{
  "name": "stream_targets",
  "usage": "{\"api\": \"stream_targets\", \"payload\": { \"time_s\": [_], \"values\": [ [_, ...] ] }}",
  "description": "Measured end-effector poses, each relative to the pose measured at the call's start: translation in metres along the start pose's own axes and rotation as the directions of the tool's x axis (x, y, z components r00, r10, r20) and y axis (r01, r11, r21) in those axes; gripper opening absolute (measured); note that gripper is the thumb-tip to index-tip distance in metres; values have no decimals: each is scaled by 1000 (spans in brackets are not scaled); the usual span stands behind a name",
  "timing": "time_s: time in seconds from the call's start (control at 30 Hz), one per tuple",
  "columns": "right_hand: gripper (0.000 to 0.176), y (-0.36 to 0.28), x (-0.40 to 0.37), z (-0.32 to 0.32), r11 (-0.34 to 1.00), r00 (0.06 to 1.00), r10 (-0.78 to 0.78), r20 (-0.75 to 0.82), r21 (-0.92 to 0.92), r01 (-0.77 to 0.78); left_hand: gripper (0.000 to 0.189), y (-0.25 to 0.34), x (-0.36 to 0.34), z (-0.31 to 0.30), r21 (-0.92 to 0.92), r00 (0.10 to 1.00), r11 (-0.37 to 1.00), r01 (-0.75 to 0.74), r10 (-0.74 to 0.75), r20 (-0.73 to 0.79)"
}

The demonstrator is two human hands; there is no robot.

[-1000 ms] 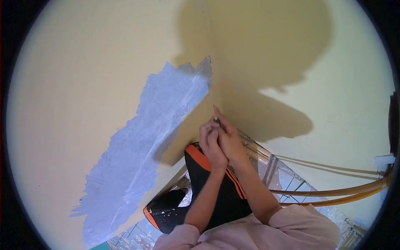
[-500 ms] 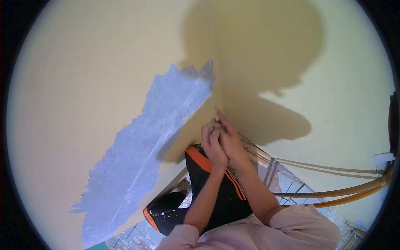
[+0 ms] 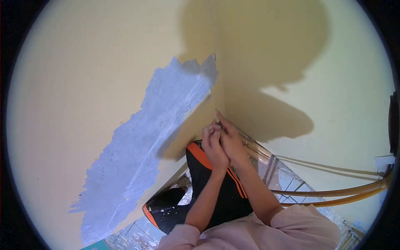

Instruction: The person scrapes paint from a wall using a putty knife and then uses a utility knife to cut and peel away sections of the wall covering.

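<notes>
Both hands meet in front of the wall corner, over the black trousers with orange stripes. My left hand [image 3: 212,143] is closed, its fingers curled against the other hand around something small and dark that I cannot make out. My right hand [image 3: 230,139] presses against it, one finger stretched out toward the corner. On the left wall [image 3: 83,91] is a bare grey-blue patch [image 3: 141,133] with jagged edges, reaching up to the corner. Shadows of the head and arms fall across both walls.
The right wall [image 3: 350,104] is plain and pale. Brown curved poles [image 3: 333,193] run from the right edge toward the legs. Tiled floor [image 3: 137,235] with debris shows below, and a green object [image 3: 98,246] lies at the bottom left.
The view has shifted slightly, so the wall patch sits a little differently in it. The hands stay together in almost the same pose.
</notes>
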State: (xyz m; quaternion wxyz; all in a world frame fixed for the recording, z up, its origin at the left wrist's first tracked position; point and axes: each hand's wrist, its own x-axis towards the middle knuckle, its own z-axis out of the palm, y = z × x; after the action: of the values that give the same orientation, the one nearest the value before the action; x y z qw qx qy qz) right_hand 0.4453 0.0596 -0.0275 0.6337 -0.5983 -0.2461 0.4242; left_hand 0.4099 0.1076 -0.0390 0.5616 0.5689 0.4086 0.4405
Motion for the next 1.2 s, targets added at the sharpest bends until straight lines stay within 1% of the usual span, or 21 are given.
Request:
{"api": "stream_targets", "payload": {
  "time_s": [0.1, 0.17, 0.23, 0.33, 0.37, 0.43, 0.47, 0.53, 0.57, 0.63, 0.67, 0.73, 0.77, 0.83, 0.87, 0.93, 0.97, 1.03, 1.07, 1.13, 1.2],
  "values": [
    [48, -5, 21, 4, 989, 996, 61, -61, 140, -52, 24, -1, 7, -1, -13, 999, 999, 34, -34, 13],
    [48, -1, 16, 8, 992, 997, 27, -76, 126, -18, 24, -3, -2, -5, -30, 999, 999, 39, -38, 13],
    [47, 5, 4, 7, 999, 998, -50, -45, 6, 50, 23, -1, -29, -10, -90, 990, 993, -74, 63, -126],
    [46, -10, 17, 7, 999, 996, 11, -83, 49, -7, 23, 4, -9, -5, 2, 995, 997, -72, 72, -76],
    [46, -5, 12, 8, 999, 997, 18, -81, 44, -15, 23, 2, 4, -5, 31, 1000, 999, -14, 14, 16],
    [46, -5, 17, 7, 965, 993, 103, -51, 248, -87, 23, -1, -16, -5, -58, 997, 996, -67, 64, -51],
    [46, -1, 16, 6, 964, 993, 103, -56, 250, -86, 22, -1, -25, -5, -125, 989, 987, -100, 86, -118],
    [48, 13, 14, 5, 999, 995, -45, -88, -5, 44, 22, -7, -8, -6, -90, 997, 995, -52, 46, -60],
    [48, 10, 11, 5, 999, 996, -32, -85, -7, 32, 22, -11, -8, -9, -55, 1000, 998, 1, -2, -14],
    [48, -10, 20, 8, 942, 989, 131, -72, 319, -101, 22, -6, -16, -9, -60, 999, 998, -15, 13, -42],
    [48, -11, 19, 7, 944, 990, 117, -73, 319, -88, 21, -1, -18, -7, -63, 998, 997, -35, 32, -63],
    [49, -5, 0, 7, 999, 1000, 8, -19, 37, -7, 22, -1, -22, -9, -71, 991, 992, -103, 96, -95],
    [49, -8, 7, 8, 999, 1000, 19, -19, 40, -19, 22, -7, -13, -9, -60, 996, 996, -63, 59, -66],
    [50, -16, 26, 9, 941, 982, 186, -44, 296, -165, 22, -1, 5, -4, -67, 999, 997, 28, -30, -19],
    [50, -7, 24, 4, 943, 983, 177, -45, 294, -157, 22, -3, -3, -2, -72, 1000, 997, 21, -23, -18],
    [51, 19, 13, -3, 1000, 1000, 12, -19, 11, -12, 22, -6, -27, -2, 2, 979, 989, -147, 146, -144],
    [51, 8, 19, -3, 1000, 1000, 5, -20, 13, -4, 22, -5, -17, 0, 0, 978, 988, -154, 153, -141],
    [47, -11, 20, 0, 943, 976, 214, -29, 266, -199, 22, -8, -7, -3, -17, 999, 999, 33, -33, -21],
    [47, -6, 16, 2, 945, 977, 211, -26, 261, -197, 22, -8, -11, -3, -23, 999, 999, 31, -31, -25],
    [50, 1, 15, 4, 980, 998, 49, -50, 195, -38, 22, -3, -17, 0, -42, 992, 997, -68, 63, -108],
    [50, 2, 18, 5, 985, 997, 50, -50, 166, -41, 23, -3, -18, -5, -122, 990, 988, -94, 80, -112]
  ]
}}
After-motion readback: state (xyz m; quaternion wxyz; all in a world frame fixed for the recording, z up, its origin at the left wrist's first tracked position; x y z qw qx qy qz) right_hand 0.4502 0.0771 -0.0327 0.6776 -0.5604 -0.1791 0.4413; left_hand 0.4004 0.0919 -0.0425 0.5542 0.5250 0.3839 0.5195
